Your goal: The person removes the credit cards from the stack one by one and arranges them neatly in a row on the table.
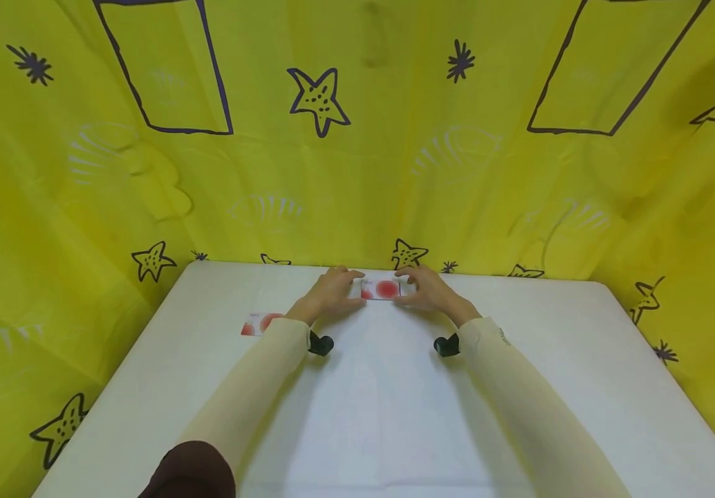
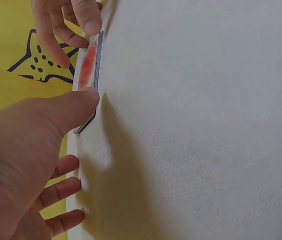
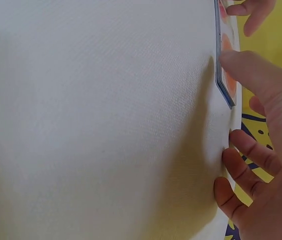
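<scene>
A small stack of white cards (image 1: 380,289) with red circles printed on top lies near the table's far edge. Its layered edge shows in both wrist views. My left hand (image 1: 335,290) holds the stack's left end, the thumb (image 2: 83,102) at the near edge. At the other end, my right hand (image 1: 427,289) has its thumb (image 3: 238,62) on the near edge and index finger toward the back. The remaining fingers of both hands spread along the table. A similar red-and-white card (image 1: 262,323) lies to the left, partly covered by my left wrist.
The white table (image 1: 370,415) ends just behind the stack. A yellow curtain (image 1: 370,173) with drawn stars hangs along its back and sides. Dark wrist cameras (image 1: 321,344) stick out under the sleeves. A dark brown rounded shape (image 1: 192,470) fills the bottom left.
</scene>
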Tool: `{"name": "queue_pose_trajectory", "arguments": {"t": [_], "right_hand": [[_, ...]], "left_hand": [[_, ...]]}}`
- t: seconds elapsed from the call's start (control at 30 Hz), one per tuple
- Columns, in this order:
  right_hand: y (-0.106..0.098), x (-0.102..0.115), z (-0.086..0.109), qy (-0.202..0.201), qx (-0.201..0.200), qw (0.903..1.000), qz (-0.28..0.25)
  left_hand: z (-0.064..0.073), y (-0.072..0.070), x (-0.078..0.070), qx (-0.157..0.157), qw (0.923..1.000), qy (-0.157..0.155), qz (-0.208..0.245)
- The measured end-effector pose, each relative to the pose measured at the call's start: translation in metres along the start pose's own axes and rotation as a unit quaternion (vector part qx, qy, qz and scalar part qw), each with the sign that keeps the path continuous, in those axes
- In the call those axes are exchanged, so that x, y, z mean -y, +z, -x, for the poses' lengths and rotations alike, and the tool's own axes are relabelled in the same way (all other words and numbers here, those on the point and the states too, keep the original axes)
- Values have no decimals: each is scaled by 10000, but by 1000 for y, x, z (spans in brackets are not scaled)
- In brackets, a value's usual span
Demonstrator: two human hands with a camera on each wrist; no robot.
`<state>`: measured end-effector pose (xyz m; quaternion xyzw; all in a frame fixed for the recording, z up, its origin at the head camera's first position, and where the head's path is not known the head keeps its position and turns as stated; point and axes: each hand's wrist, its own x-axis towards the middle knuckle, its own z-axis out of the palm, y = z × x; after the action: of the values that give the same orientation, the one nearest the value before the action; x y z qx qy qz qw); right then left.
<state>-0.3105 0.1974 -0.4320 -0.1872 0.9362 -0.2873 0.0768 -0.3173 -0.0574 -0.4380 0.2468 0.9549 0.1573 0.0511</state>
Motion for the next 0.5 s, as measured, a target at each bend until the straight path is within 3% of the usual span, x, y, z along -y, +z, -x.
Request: {"name": "queue_pose_trajectory", "arguments": {"t": [0.5], "right_hand": [[1,-4,-4,27,149,9999,11]], "left_hand": [[-6,-1,-1,61,9998,7,-200]]}}
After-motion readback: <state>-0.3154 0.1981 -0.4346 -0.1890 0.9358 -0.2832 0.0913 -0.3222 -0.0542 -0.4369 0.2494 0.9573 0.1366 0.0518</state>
